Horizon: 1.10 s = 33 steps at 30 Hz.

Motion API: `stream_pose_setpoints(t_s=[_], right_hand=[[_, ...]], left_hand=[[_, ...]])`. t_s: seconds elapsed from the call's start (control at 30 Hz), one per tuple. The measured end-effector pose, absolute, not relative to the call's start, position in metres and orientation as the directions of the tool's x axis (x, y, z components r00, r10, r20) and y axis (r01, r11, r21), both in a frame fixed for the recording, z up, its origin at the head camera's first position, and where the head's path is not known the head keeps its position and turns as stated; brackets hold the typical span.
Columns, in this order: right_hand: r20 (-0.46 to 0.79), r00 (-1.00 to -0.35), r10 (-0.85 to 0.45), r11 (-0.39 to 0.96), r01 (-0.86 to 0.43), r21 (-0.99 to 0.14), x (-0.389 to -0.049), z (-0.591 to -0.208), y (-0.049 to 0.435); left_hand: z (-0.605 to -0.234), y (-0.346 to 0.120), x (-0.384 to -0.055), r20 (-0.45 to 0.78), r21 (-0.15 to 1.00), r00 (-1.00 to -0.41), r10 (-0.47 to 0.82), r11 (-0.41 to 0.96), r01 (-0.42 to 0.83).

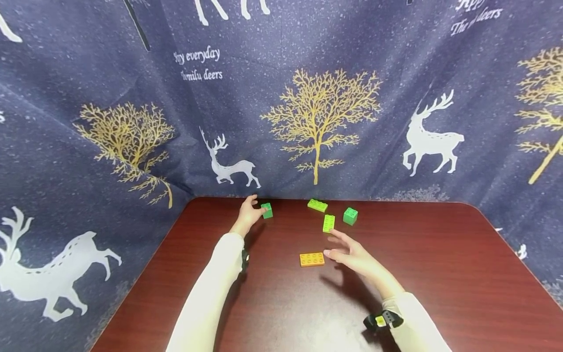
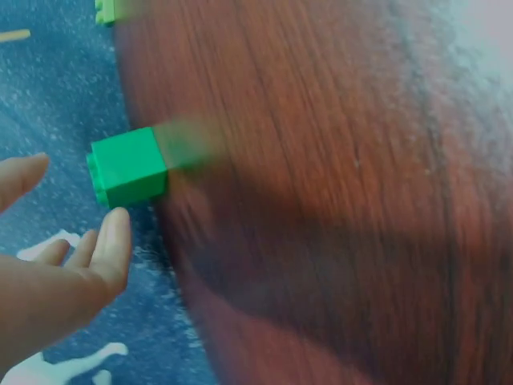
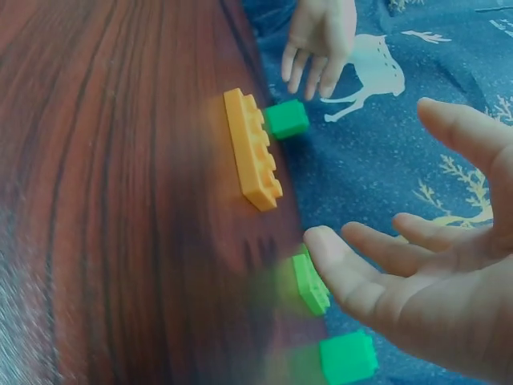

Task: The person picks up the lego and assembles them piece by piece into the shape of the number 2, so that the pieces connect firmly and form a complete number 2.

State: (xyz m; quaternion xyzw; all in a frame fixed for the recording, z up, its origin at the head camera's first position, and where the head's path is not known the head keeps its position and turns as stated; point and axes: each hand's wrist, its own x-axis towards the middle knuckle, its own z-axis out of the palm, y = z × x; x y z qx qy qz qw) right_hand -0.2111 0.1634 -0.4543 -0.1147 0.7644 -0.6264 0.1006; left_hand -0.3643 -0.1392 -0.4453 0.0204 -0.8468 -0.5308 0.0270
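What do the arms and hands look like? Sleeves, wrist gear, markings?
Left hand and right hand: bare, no gloves. Both arms: plain off-white long sleeves. Right wrist: black device with a yellow-green patch. Left wrist: dark device, mostly hidden by the arm. No cables visible.

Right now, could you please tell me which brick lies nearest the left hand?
The leftmost green brick, just beside the left hand; the other green brick, two lime bricks and orange brick all lie farther right.
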Motion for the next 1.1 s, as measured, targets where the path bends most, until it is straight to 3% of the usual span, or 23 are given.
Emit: stream_pose_setpoints(t_s=[0.17,0.27,0.37,0.5,0.6,0.73,0.9,1.1], right_hand=[[-0.061,-0.954,-0.293,0.167,0.011,-0.986,-0.211,-0.457,0.161],[-0.079,-0.951,-0.300,0.166,0.030,-0.986,-0.212,-0.459,0.161],[-0.085,-0.948,-0.306,0.165,0.035,-0.986,-0.213,-0.461,0.159],[-0.106,-0.942,-0.318,0.178,0.051,-0.983,-0.212,-0.464,0.155],[-0.112,-0.938,-0.327,0.192,0.050,-0.980,-0.211,-0.466,0.152],[-0.115,-0.936,-0.333,0.197,0.051,-0.979,-0.211,-0.470,0.148],[-0.134,-0.937,-0.323,0.198,0.071,-0.978,-0.211,-0.474,0.145],[-0.104,-0.947,-0.304,0.207,0.041,-0.978,-0.214,-0.476,0.141]], left_hand=[[-0.450,-0.139,-0.375,-0.111,0.948,-0.989,-0.094,0.290,-0.134],[-0.457,-0.143,-0.381,-0.123,0.963,-0.989,-0.082,0.232,-0.139],[-0.506,-0.158,-0.421,-0.067,0.980,-0.996,-0.057,0.185,-0.077],[-0.529,-0.160,-0.445,-0.130,0.970,-0.989,-0.071,0.197,-0.142],[-0.485,-0.145,-0.404,-0.221,0.948,-0.972,-0.079,0.217,-0.233],[-0.453,-0.138,-0.366,-0.216,0.959,-0.975,-0.052,0.175,-0.222],[-0.463,-0.142,-0.367,-0.166,0.976,-0.985,-0.038,0.140,-0.169],[-0.464,-0.134,-0.369,-0.186,0.963,-0.980,-0.076,0.184,-0.197]])
